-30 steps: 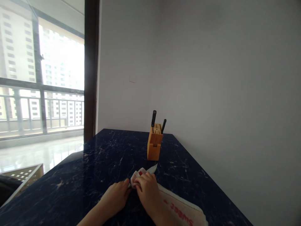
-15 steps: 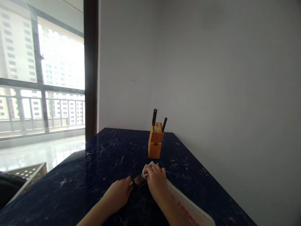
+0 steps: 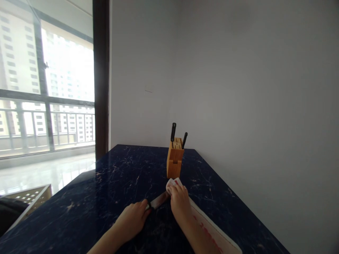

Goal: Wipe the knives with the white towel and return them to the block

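Observation:
My left hand (image 3: pixel 132 218) is closed round the handle of a knife (image 3: pixel 160 200), whose blade points away to the right. My right hand (image 3: pixel 180 201) grips a white cloth (image 3: pixel 209 229) with red lettering, and a bunched part of it covers the blade's far end. The rest of the cloth trails under and beside my right forearm toward the near right. Just beyond my right hand stands a wooden knife block (image 3: pixel 174 164), with two black-handled knives upright in its slots.
The dark blue marble-patterned table (image 3: pixel 127 169) runs away from me. A pale wall (image 3: pixel 238 106) borders it on the right and at the back. To the left are a perforated beige container (image 3: pixel 39 197) with something dark beside it and a large window (image 3: pixel 66 67).
My right hand and the bunched cloth have slid along the blade, away from the handle, so more of the blade shows. My left hand has stayed almost still.

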`<control>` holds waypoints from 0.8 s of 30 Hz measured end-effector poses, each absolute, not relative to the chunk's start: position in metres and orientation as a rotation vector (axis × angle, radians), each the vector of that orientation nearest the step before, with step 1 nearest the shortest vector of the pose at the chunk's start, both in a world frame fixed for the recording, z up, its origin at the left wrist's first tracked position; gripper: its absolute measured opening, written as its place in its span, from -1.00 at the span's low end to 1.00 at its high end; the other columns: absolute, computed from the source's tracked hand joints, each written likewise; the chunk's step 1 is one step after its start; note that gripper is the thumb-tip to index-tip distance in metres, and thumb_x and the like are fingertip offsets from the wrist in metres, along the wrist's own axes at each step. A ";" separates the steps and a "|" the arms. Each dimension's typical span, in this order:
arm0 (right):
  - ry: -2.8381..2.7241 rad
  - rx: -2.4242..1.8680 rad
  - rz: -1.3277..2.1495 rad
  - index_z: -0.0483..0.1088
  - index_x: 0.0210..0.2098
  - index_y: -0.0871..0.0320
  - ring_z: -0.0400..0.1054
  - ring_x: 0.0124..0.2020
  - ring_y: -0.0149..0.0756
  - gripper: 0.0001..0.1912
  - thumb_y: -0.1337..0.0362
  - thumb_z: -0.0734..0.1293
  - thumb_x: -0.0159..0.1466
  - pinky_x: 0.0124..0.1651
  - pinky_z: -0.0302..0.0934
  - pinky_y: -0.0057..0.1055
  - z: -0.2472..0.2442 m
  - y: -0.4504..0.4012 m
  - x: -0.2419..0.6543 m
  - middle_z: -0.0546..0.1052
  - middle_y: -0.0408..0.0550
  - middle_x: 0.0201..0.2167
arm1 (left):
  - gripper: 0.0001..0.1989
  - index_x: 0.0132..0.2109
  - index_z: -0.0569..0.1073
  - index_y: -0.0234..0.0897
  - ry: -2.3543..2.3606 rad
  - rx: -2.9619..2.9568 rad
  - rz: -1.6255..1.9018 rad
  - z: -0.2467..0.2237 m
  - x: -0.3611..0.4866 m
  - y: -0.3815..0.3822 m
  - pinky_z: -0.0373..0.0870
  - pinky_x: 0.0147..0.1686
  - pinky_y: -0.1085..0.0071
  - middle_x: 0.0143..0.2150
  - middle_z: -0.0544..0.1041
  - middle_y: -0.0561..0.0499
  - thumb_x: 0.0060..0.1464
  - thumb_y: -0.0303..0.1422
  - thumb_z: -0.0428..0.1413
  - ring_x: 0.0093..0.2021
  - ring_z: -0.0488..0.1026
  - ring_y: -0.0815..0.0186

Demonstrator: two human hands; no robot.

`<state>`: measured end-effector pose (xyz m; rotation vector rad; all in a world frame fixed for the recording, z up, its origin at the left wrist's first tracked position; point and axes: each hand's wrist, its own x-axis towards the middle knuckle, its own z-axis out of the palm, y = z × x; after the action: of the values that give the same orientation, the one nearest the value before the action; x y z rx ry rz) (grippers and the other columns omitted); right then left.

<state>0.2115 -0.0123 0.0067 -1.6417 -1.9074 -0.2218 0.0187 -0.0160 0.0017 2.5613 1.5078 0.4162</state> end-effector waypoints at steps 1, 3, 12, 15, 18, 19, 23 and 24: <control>-1.876 -1.684 -0.239 0.35 -0.14 0.08 0.19 -0.11 -0.23 -0.64 0.51 0.12 0.16 -0.06 -0.06 -0.33 0.004 -0.008 0.220 0.43 -0.08 -0.20 | -0.68 -0.24 0.33 -0.23 1.504 2.563 0.411 0.002 0.019 -0.016 0.25 -0.36 0.36 -0.33 0.52 -0.08 0.16 -0.22 -0.26 -0.30 0.47 0.16; -1.827 -1.760 -0.234 0.32 -0.08 0.06 0.17 -0.06 -0.22 -0.59 0.52 0.12 0.14 -0.06 -0.07 -0.33 0.001 -0.001 0.235 0.40 -0.08 -0.14 | -0.68 -0.22 0.33 -0.23 1.495 2.568 0.404 0.002 0.018 -0.016 0.26 -0.35 0.37 -0.32 0.52 -0.07 0.16 -0.21 -0.26 -0.29 0.47 0.18; -1.808 -1.774 -0.099 0.36 -0.30 0.18 0.28 -0.21 -0.28 -0.75 0.51 0.11 0.14 -0.11 0.00 -0.41 0.006 0.004 0.242 0.45 -0.05 -0.30 | -0.70 -0.20 0.33 -0.24 1.582 2.559 0.359 0.004 0.022 -0.019 0.28 -0.34 0.37 -0.30 0.52 -0.06 0.16 -0.25 -0.25 -0.28 0.47 0.20; -1.881 -1.650 -0.071 0.34 -0.36 0.17 0.28 -0.22 -0.28 -0.76 0.53 0.11 0.14 -0.05 -0.02 -0.37 0.005 -0.002 0.229 0.45 -0.08 -0.34 | -0.70 -0.21 0.33 -0.25 1.605 2.557 0.349 0.004 0.024 -0.020 0.28 -0.36 0.36 -0.31 0.53 -0.07 0.16 -0.26 -0.25 -0.29 0.48 0.18; -1.962 -1.526 -0.007 0.34 -0.38 0.16 0.27 -0.22 -0.29 -0.77 0.53 0.12 0.14 -0.02 -0.02 -0.33 0.004 -0.012 0.209 0.44 -0.09 -0.35 | -0.70 -0.24 0.32 -0.25 1.598 2.555 0.355 0.003 0.023 -0.019 0.28 -0.36 0.37 -0.32 0.52 -0.07 0.16 -0.27 -0.26 -0.30 0.48 0.20; -1.988 -1.489 0.019 0.34 -0.37 0.16 0.27 -0.22 -0.29 -0.78 0.53 0.13 0.15 -0.01 -0.02 -0.32 0.005 -0.016 0.202 0.44 -0.09 -0.35 | -0.70 -0.25 0.32 -0.25 1.602 2.552 0.353 0.003 0.023 -0.018 0.28 -0.36 0.38 -0.32 0.52 -0.07 0.16 -0.27 -0.26 -0.30 0.48 0.20; -2.073 -1.312 0.122 0.34 -0.33 0.16 0.25 -0.15 -0.29 -0.80 0.50 0.16 0.16 0.06 -0.04 -0.29 0.006 -0.028 0.178 0.43 -0.08 -0.30 | -0.73 -0.23 0.32 -0.23 1.588 2.533 0.338 0.004 0.023 -0.018 0.27 -0.28 0.38 -0.28 0.51 -0.06 0.15 -0.28 -0.24 -0.24 0.47 0.22; -2.072 -1.290 0.146 0.35 -0.33 0.16 0.25 -0.13 -0.28 -0.81 0.50 0.17 0.15 0.07 -0.05 -0.28 0.006 -0.029 0.175 0.43 -0.08 -0.29 | -0.73 -0.22 0.32 -0.22 1.573 2.533 0.341 0.005 0.022 -0.018 0.27 -0.26 0.38 -0.27 0.51 -0.05 0.15 -0.28 -0.23 -0.23 0.46 0.22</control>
<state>0.1747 -0.0290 0.0064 -1.2900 -2.0720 0.1457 0.0225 -0.0177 0.0047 2.5330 1.5727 0.3406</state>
